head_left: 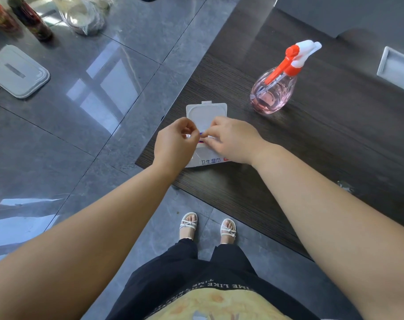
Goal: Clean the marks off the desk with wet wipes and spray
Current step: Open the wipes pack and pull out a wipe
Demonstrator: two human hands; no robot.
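A white pack of wet wipes (210, 160) lies at the near left corner of the dark wooden desk (311, 144), its white lid (205, 113) flipped up. My left hand (175, 144) pinches something small and clear at the pack's opening. My right hand (233, 140) lies on the pack, fingertips curled at the same opening. What the fingers hold is mostly hidden. A clear pink spray bottle (274, 88) with an orange and white trigger stands upright on the desk, to the right and beyond the pack.
A metal cable hatch (397, 68) is set into the desk at the far right. On the glossy grey tile floor to the left lie a grey lid-like tray (16, 71), dark bottles (30, 18) and a glass jar (85, 15). My sandalled feet (208, 226) stand by the desk edge.
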